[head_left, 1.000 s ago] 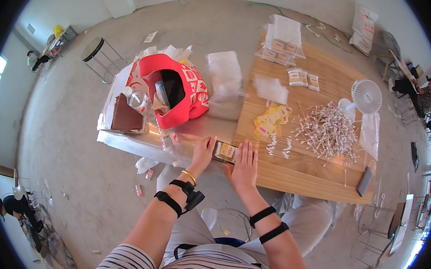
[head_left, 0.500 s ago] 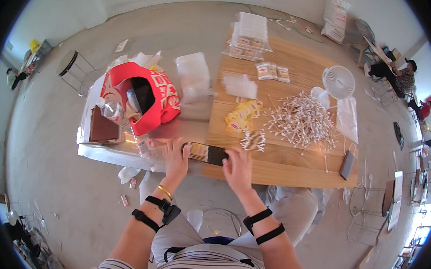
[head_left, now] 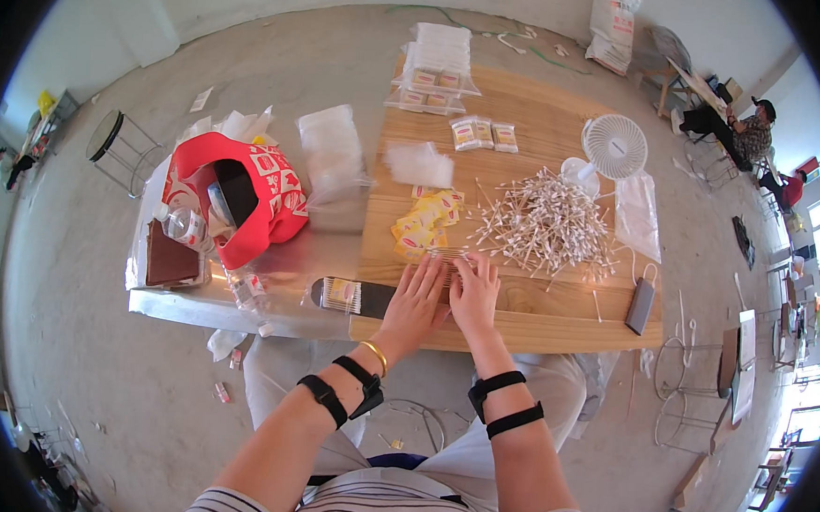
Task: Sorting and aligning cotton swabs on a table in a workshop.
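A small row of cotton swabs (head_left: 450, 263) lies on the wooden table between my hands. My left hand (head_left: 413, 299) rests at its left side, fingers stretched out and nearly flat. Against its right side is my right hand (head_left: 475, 296), fingers extended and slightly bent at the tips; both hands touch the swabs and partly hide them. A dark flat strip (head_left: 376, 301) lies to the left, its right end under my left hand. On it sits a clear packet of swabs (head_left: 341, 295) with a yellow label. Yellow printed cards (head_left: 427, 221) are just beyond my left fingers.
A large loose heap of cotton swabs (head_left: 548, 222) lies right of my hands, near a white fan (head_left: 614, 148) and a grey power bank (head_left: 641, 306). Packed swabs (head_left: 483, 135) and clear bags (head_left: 420, 165) lie farther back. A red bag (head_left: 277, 196) and bottles (head_left: 186, 227) stand left.
Both hands have left the dark strip and its packet and moved to the swab row, coming close together. The strip with the packet stays lying at the left. The view has shifted slightly.
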`<action>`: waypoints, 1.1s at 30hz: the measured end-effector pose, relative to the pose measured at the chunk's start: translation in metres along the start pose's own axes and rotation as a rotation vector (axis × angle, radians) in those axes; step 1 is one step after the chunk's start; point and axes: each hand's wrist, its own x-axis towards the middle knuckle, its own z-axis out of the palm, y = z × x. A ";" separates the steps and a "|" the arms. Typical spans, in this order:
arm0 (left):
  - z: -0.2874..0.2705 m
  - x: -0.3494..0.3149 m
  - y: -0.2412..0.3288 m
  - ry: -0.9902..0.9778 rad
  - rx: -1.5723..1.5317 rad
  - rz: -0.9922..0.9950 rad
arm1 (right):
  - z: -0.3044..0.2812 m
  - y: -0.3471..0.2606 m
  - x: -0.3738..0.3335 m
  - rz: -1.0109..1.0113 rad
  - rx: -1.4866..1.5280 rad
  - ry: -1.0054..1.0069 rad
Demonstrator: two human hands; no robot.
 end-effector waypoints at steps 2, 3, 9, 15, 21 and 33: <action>0.006 0.009 0.000 -0.046 0.052 0.026 | 0.000 0.001 0.000 0.002 -0.008 0.003; 0.008 0.010 0.001 -0.048 0.048 0.030 | 0.000 0.001 0.001 0.021 0.026 -0.005; 0.010 -0.004 -0.001 -0.069 0.043 0.060 | -0.003 -0.003 -0.007 0.019 0.075 -0.001; -0.003 -0.028 0.006 -0.135 0.093 0.069 | -0.010 -0.011 -0.031 0.036 0.126 -0.062; -0.005 -0.046 0.009 -0.134 0.078 0.074 | -0.022 0.004 -0.044 0.079 0.241 -0.014; -0.013 -0.035 0.013 -0.141 0.040 0.050 | -0.031 0.006 -0.065 -0.022 0.079 -0.126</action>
